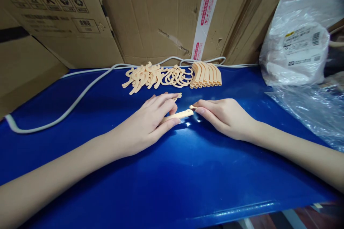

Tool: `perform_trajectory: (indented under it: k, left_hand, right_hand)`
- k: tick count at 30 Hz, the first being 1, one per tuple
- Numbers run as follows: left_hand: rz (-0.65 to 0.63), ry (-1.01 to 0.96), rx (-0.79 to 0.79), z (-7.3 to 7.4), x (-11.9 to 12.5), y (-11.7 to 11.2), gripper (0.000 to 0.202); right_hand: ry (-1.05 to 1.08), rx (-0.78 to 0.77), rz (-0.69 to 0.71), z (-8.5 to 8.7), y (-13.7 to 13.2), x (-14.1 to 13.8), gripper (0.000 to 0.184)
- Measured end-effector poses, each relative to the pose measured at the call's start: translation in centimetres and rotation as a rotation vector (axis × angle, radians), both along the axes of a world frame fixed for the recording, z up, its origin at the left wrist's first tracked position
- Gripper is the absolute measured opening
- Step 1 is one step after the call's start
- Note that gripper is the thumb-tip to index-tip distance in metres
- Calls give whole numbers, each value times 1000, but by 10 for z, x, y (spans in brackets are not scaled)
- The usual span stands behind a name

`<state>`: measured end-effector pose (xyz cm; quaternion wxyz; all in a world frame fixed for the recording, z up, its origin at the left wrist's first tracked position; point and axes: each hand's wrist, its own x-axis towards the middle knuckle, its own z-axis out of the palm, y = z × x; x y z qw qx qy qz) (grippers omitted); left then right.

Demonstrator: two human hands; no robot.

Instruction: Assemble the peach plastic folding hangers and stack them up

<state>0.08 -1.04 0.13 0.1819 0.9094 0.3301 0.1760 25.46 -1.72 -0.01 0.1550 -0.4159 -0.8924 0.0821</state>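
Beige tube piece (179, 115): held in left hand (150, 120), digits closed round it, holed end left exposed, apparently for access | small beige part (191, 107): pinched tight by right hand (228, 118), just beside that end | curved parts (145, 77), stacked tubes (205, 75): set beyond the grip, seemingly for easy reach

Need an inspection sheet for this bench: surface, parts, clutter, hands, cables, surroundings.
Surface: glossy blue covering.
Job's things: beige hooked pieces and thin curved pieces piled; curved tubes lined up at right.
Clutter: clear plastic sheeting, right.
Hands: left hand holds a beige holed piece; right hand pinches a beige part, mostly hidden.
Cables: white cable runs behind the piles, loops down at left.
Surroundings: cardboard behind and left; plastic-wrapped labelled roll, right.
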Motion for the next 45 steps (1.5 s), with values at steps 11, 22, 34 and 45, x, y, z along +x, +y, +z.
perform_trajectory:
  k: [11,22,34,45]
  left_hand:
    - [37,-39,-21,-3,1,-3,24]
    - [-15,27,-19,-6,-2,-5,37]
    - [-27,55,4,-10,-2,-3,37]
    - [-27,70,3,-11,0,-2,37]
  right_hand:
    - [104,-145,57,5,-3,-2,38]
    - [-14,10,89,-1,-9,-1,35]
    - [-162,255,94,-5,-11,2,44]
    - [-184,465,103,-5,-12,1,40]
